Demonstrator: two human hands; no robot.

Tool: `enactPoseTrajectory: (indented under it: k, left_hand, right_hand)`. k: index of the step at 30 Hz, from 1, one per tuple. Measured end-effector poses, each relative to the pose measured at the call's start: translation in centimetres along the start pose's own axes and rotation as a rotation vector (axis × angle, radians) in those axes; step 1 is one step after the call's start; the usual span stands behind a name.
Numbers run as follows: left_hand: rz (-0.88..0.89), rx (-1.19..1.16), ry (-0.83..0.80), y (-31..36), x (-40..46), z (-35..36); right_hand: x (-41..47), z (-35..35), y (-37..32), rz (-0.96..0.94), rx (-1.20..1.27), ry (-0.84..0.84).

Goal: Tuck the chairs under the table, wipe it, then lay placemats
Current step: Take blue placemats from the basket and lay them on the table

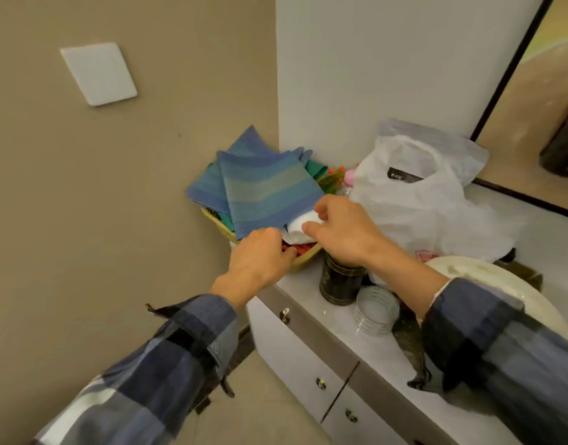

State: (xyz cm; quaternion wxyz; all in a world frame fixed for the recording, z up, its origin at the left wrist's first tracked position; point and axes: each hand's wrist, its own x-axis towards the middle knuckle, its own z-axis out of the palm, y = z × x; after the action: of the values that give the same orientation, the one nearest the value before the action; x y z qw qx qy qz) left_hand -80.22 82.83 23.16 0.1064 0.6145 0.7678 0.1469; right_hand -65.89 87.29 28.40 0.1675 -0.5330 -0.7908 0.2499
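Counter (337,319): basket (218,223) holds blue placemats (263,191)

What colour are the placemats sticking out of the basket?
Blue, with paler greenish stripes: the placemats show best in the head view.

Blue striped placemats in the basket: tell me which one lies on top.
The placemat nearest the hands lies on top: its whole striped face shows, its lower corner reaching the left hand. The others only peek out behind it and to its left.

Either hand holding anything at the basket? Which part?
Right hand pinches the white roll at its near end. Left hand rests at the basket rim; grip unclear.
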Motion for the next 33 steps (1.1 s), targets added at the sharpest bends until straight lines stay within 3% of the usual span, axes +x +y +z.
enactPoseTrajectory:
  k: [11, 16, 20, 24, 30, 33]
  left_hand:
    - [-0.269, -0.097, 0.015, -7.9, 11.5, 0.3]
    - [-0.298, -0.201, 0.020, -10.0, 15.5, 0.3]
    - [-0.324, -0.337, 0.060, -11.3, 17.4, -0.3]
    - [-0.271, -0.454, 0.056, -12.1, 18.0, -1.1]
    - [-0.127, -0.602, 0.219, -13.0, 16.9, -4.1]
    - [-0.051, -0.612, 0.318, -13.3, 15.3, -6.8]
  right_hand:
    - [16.1, 5.3, -1.6, 0.065, -0.159, -0.143]
    - [19.5, 7.9, -1.1, 0.270, -0.290, -0.114]
    - [20.3, 8.8, -0.6, 0.415, -0.323, 0.055]
    - [20.4, 9.2, -1.7, 0.365, -0.328, 0.216]
    - [20.4, 9.2, -6.5, 0.252, -0.306, 0.338]
    - [20.4, 9.2, -10.4, 0.135, -0.086, 0.294]
